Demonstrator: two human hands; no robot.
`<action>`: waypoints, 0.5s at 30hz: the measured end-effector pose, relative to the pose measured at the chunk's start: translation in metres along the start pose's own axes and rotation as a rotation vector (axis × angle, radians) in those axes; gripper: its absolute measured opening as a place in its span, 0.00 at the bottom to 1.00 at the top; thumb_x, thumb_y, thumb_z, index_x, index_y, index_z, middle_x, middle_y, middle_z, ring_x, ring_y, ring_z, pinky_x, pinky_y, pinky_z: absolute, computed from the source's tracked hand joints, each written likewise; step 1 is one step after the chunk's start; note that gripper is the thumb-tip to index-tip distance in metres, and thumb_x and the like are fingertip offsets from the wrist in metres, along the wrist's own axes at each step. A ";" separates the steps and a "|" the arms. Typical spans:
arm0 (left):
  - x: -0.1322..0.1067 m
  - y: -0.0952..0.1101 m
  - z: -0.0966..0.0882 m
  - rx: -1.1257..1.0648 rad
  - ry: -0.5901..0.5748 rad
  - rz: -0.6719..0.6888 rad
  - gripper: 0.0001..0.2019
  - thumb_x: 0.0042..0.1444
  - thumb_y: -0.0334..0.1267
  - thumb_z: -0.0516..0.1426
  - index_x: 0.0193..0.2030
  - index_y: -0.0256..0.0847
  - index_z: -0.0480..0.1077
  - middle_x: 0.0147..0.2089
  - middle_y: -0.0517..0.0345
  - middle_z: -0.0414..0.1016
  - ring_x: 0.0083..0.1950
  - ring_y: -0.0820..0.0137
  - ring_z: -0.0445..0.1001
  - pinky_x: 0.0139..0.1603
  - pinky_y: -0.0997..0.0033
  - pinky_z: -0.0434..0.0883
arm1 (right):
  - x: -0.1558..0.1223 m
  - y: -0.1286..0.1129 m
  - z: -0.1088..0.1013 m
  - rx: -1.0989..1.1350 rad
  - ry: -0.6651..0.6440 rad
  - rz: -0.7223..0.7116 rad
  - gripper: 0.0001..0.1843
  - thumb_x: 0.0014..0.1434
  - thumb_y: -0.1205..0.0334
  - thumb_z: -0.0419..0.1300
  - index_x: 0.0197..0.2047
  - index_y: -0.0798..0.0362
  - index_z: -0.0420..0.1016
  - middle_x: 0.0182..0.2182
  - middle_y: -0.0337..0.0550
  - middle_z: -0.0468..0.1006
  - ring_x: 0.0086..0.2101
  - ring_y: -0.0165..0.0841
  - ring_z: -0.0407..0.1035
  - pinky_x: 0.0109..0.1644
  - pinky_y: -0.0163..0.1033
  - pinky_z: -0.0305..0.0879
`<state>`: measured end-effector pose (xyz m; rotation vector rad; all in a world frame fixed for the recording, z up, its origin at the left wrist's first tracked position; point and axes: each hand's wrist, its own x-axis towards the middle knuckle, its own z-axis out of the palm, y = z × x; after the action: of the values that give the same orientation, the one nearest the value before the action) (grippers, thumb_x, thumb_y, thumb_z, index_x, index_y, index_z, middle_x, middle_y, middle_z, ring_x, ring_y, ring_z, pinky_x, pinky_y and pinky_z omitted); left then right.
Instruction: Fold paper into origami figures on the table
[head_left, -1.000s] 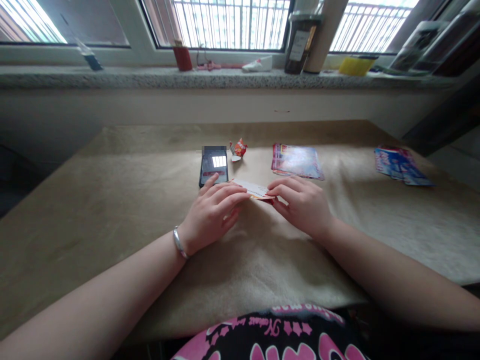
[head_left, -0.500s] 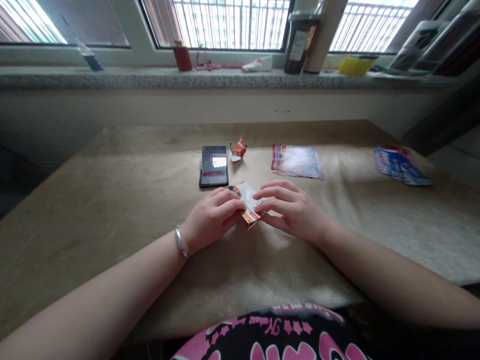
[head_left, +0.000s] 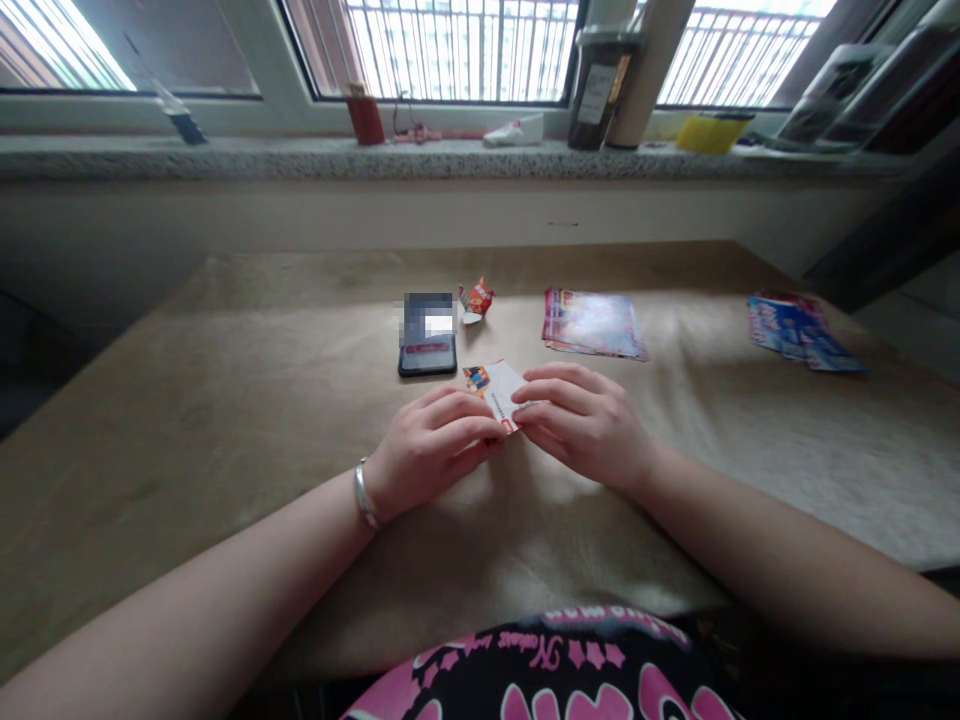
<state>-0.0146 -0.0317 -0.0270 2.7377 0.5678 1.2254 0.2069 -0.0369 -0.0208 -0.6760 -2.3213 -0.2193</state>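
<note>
A small folded piece of printed paper (head_left: pixel 497 389), white with red and orange print, is pinched between both of my hands just above the table (head_left: pixel 225 400). My left hand (head_left: pixel 431 445), with a silver bracelet on its wrist, grips the paper's lower left edge with closed fingers. My right hand (head_left: pixel 581 420) closes its fingertips on the paper's right side. The two hands nearly touch.
A dark phone (head_left: pixel 427 335) lies just beyond my hands. A small folded red paper figure (head_left: pixel 478 298) sits behind it. A stack of coloured sheets (head_left: pixel 592 322) lies to the right, another stack (head_left: pixel 802 330) at far right. The windowsill (head_left: pixel 300 155) holds cups and clutter.
The paper went from a flat strip stretched between my hands to a smaller folded piece. Both hands drew closer together and slightly toward me.
</note>
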 end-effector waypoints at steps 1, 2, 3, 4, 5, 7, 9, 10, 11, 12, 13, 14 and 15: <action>-0.001 0.000 0.001 -0.023 0.017 -0.014 0.08 0.55 0.29 0.59 0.41 0.42 0.70 0.38 0.57 0.73 0.40 0.72 0.71 0.44 0.68 0.72 | 0.000 0.000 0.001 0.007 0.010 0.005 0.04 0.58 0.65 0.59 0.37 0.49 0.74 0.40 0.39 0.78 0.46 0.34 0.68 0.50 0.41 0.68; -0.003 -0.001 0.001 -0.043 0.035 -0.031 0.08 0.55 0.28 0.59 0.40 0.41 0.70 0.38 0.57 0.73 0.40 0.72 0.71 0.44 0.68 0.72 | 0.000 0.000 0.001 0.017 0.022 0.015 0.04 0.58 0.65 0.59 0.37 0.49 0.74 0.40 0.39 0.78 0.46 0.34 0.68 0.50 0.41 0.67; -0.004 -0.002 0.002 -0.062 0.055 -0.053 0.07 0.55 0.27 0.59 0.40 0.41 0.70 0.38 0.57 0.72 0.40 0.72 0.71 0.44 0.69 0.72 | -0.001 0.001 0.002 0.032 0.034 0.034 0.05 0.57 0.65 0.59 0.38 0.49 0.74 0.40 0.39 0.78 0.46 0.34 0.68 0.50 0.42 0.67; -0.005 -0.003 0.003 -0.080 0.072 -0.078 0.07 0.55 0.27 0.59 0.39 0.41 0.70 0.38 0.57 0.72 0.40 0.73 0.71 0.44 0.69 0.72 | -0.001 0.002 0.004 0.049 0.047 0.057 0.05 0.57 0.65 0.59 0.38 0.49 0.74 0.40 0.39 0.78 0.46 0.34 0.68 0.50 0.42 0.67; -0.006 -0.004 0.004 -0.095 0.088 -0.104 0.06 0.55 0.28 0.59 0.38 0.40 0.70 0.38 0.56 0.72 0.40 0.73 0.71 0.43 0.70 0.73 | -0.002 0.003 0.005 0.068 0.055 0.082 0.05 0.57 0.65 0.59 0.38 0.49 0.74 0.40 0.40 0.78 0.45 0.34 0.69 0.50 0.43 0.67; -0.007 -0.005 0.004 -0.115 0.112 -0.149 0.04 0.55 0.28 0.59 0.37 0.40 0.70 0.38 0.56 0.71 0.39 0.73 0.72 0.41 0.72 0.73 | -0.003 0.006 0.006 0.112 0.066 0.128 0.04 0.57 0.65 0.60 0.37 0.49 0.74 0.39 0.41 0.78 0.44 0.34 0.69 0.50 0.44 0.67; -0.007 -0.006 0.004 -0.118 0.126 -0.174 0.04 0.55 0.28 0.59 0.36 0.39 0.70 0.37 0.56 0.72 0.38 0.74 0.72 0.41 0.73 0.73 | -0.003 0.008 0.008 0.158 0.077 0.157 0.03 0.57 0.64 0.60 0.37 0.50 0.73 0.38 0.42 0.78 0.42 0.34 0.70 0.50 0.44 0.67; -0.007 -0.006 0.004 -0.116 0.131 -0.177 0.04 0.55 0.28 0.59 0.36 0.39 0.70 0.37 0.57 0.72 0.38 0.74 0.72 0.41 0.73 0.73 | -0.004 0.008 0.008 0.178 0.082 0.167 0.03 0.57 0.64 0.60 0.37 0.50 0.73 0.38 0.42 0.78 0.42 0.34 0.70 0.49 0.44 0.67; -0.007 -0.006 0.004 -0.111 0.134 -0.178 0.03 0.55 0.28 0.59 0.36 0.39 0.70 0.37 0.57 0.72 0.38 0.74 0.72 0.40 0.73 0.73 | -0.004 0.009 0.009 0.194 0.087 0.173 0.03 0.57 0.64 0.60 0.37 0.50 0.74 0.38 0.42 0.78 0.41 0.33 0.70 0.49 0.44 0.67; -0.007 -0.007 0.003 -0.107 0.132 -0.179 0.03 0.55 0.28 0.59 0.35 0.39 0.70 0.37 0.57 0.72 0.38 0.74 0.72 0.40 0.73 0.73 | -0.004 0.009 0.009 0.207 0.089 0.177 0.03 0.57 0.64 0.60 0.37 0.50 0.74 0.38 0.42 0.78 0.41 0.33 0.70 0.49 0.44 0.67; -0.006 -0.007 0.003 -0.105 0.130 -0.177 0.03 0.55 0.29 0.59 0.35 0.39 0.70 0.37 0.56 0.72 0.38 0.74 0.72 0.40 0.73 0.73 | -0.004 0.010 0.009 0.216 0.091 0.176 0.03 0.57 0.64 0.60 0.37 0.50 0.74 0.38 0.42 0.78 0.42 0.33 0.70 0.50 0.45 0.67; -0.006 -0.007 0.003 -0.102 0.129 -0.177 0.03 0.55 0.29 0.59 0.35 0.39 0.69 0.37 0.56 0.72 0.38 0.74 0.72 0.40 0.73 0.73 | -0.004 0.010 0.010 0.221 0.092 0.175 0.03 0.57 0.65 0.60 0.37 0.49 0.74 0.38 0.41 0.78 0.42 0.33 0.70 0.50 0.45 0.67; -0.006 -0.007 0.003 -0.098 0.130 -0.178 0.02 0.55 0.29 0.59 0.35 0.39 0.69 0.37 0.56 0.72 0.38 0.74 0.72 0.40 0.73 0.73 | -0.004 0.010 0.009 0.223 0.095 0.171 0.04 0.57 0.65 0.61 0.37 0.49 0.75 0.38 0.41 0.79 0.43 0.34 0.69 0.50 0.45 0.67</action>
<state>-0.0183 -0.0274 -0.0350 2.4808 0.7266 1.3544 0.2093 -0.0270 -0.0309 -0.7296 -2.1437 0.0829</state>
